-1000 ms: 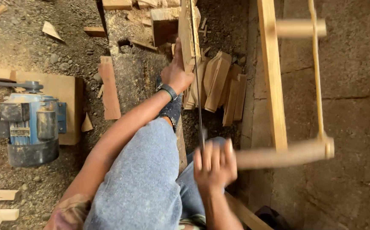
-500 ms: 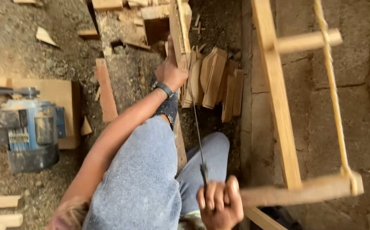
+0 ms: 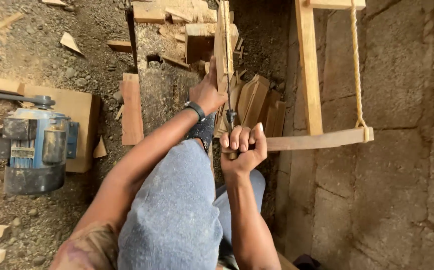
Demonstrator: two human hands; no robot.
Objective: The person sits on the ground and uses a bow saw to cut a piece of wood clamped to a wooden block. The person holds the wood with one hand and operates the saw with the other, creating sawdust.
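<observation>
Two hands work apart: the left hand (image 3: 206, 93) presses the upright wooden board (image 3: 223, 45). The right hand (image 3: 243, 145) is clamped around the wooden frame saw (image 3: 311, 141) handle

One view only, from a camera worn on the person's head, looking steeply down over the grey-blue trousered knee (image 3: 177, 210) to the gravel and sawdust floor (image 3: 92, 45). It sits close: both forearms fill the lower middle. The blue electric motor (image 3: 34, 145) lies at the left edge, the mud-brick wall (image 3: 407, 150) at the right (no second view shares the scene).
</observation>
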